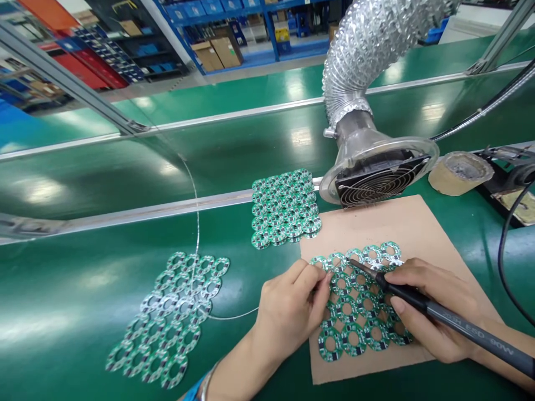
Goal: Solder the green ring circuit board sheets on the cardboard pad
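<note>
A green panel of ring-shaped circuit boards point(355, 312) lies on a brown cardboard sheet point(388, 223). My right hand point(430, 312) grips a dark soldering iron point(443, 317), its tip resting on the panel's upper left rings. My left hand point(288, 312) is closed in a pinch on a thin solder wire point(196, 223) at the panel's left edge, close to the tip. The wire loops away to the left over another panel.
A second ring panel point(167, 317) lies at the left on the green mat, a third panel point(284, 209) at the centre back. A fume-extractor fan point(376, 172) on a foil duct stands behind the cardboard. A tape roll point(460, 172) and iron stand point(510, 178) sit at the right.
</note>
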Tool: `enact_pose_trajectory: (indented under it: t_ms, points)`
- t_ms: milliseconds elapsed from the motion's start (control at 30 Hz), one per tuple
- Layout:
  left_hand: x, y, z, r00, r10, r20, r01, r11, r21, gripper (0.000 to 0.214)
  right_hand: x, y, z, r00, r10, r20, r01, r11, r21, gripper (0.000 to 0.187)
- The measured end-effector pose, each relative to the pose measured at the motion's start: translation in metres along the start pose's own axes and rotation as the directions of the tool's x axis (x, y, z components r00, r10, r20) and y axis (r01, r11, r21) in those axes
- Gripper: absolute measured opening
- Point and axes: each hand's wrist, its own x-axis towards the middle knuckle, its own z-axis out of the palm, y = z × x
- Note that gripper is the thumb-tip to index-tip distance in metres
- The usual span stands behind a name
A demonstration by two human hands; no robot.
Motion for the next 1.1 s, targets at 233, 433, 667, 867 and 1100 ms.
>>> enact_pose_trajectory:
  t_ms: [233, 433, 667, 867, 1100]
  points:
    - [-0.0003, 0.0021, 0.0002, 0.999, 0.034, 0.028, -0.034, 0.999, 0.000, 0.014, 0.0003, -0.0006, 0.0023, 1.000, 0.006, 0.028, -0.005, 1.000, -0.016, 0.029]
    - [-0.0021, 0.0030, -0.0016, 0.999, 0.040, 0.034, -0.040, 0.999, 0.000, 0.013, 0.0010, -0.0010, 0.0020, 0.999, -0.002, 0.053, 0.004, 0.999, -0.047, 0.030]
    - [-0.0002, 0.0024, 0.0014, 0.997, 0.061, 0.037, -0.062, 0.998, 0.021, 0.011, -0.0052, -0.0009, 0.0050, 0.999, -0.046, 0.005, 0.046, 0.995, -0.086, 0.034]
    - [0.0020, 0.0010, 0.0027, 0.998, 0.058, 0.017, -0.058, 0.998, 0.032, 0.011, -0.0011, -0.0024, 0.0024, 0.999, -0.020, 0.033, 0.022, 0.998, -0.064, 0.032]
    - [0.0035, 0.0008, 0.0042, 0.998, 0.051, 0.024, -0.052, 0.996, 0.075, 0.015, 0.0024, -0.0019, 0.0040, 1.000, -0.026, 0.012, 0.027, 0.996, -0.087, 0.032]
